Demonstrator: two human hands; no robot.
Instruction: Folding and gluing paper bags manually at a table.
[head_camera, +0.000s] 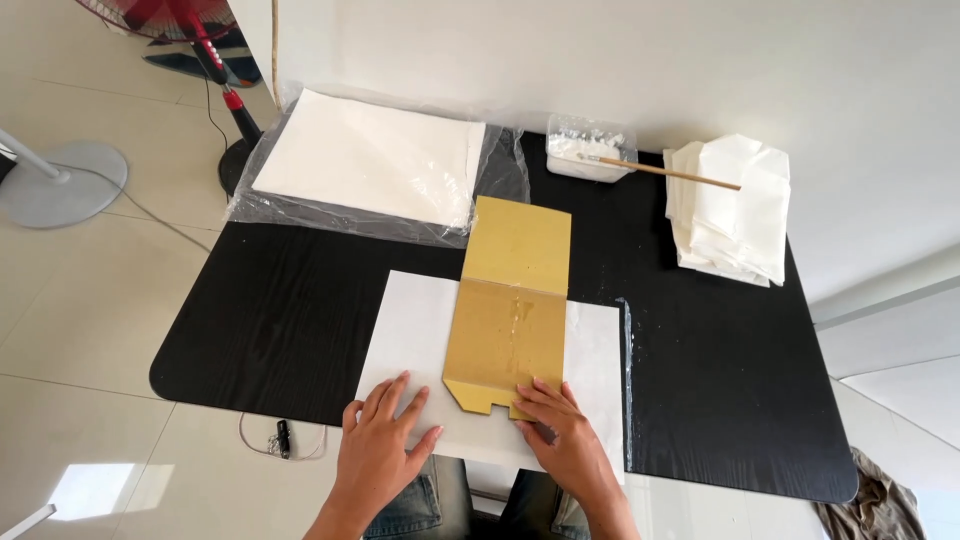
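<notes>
— Where's the cardboard piece (512, 305) sitting?

— Flat on a white paper sheet (410, 335) near the front edge of the black table (720, 370), running away from the person. Its notched near end lies under the fingertips of the right hand (560, 435).

— And the hands themselves?

— Both are open and flat, gripping nothing. The right hand presses its fingers on the cardboard's near corner and the paper beside it; the left hand (385, 435) lies spread on the paper alone, just left of the cardboard.

— How would you do this well?

— My judgement: keep the left palm pinning the sheet so it can't slide, and press evenly with the right so the cardboard stays square to the paper's edges (there's a shiny smear along the middle of the cardboard, possibly glue, so avoid dragging across it).

— Room to move?

— Bare tabletop to the right of the sheet and some to the left. Further back sit a stack of white paper in a clear plastic bag (370, 160), a small tub of white paste (590, 155) with a wooden stick (680, 175) across it, and a pile of folded white paper (735, 210). The sheet's near edge overhangs the table front slightly, so watch that edge.
</notes>
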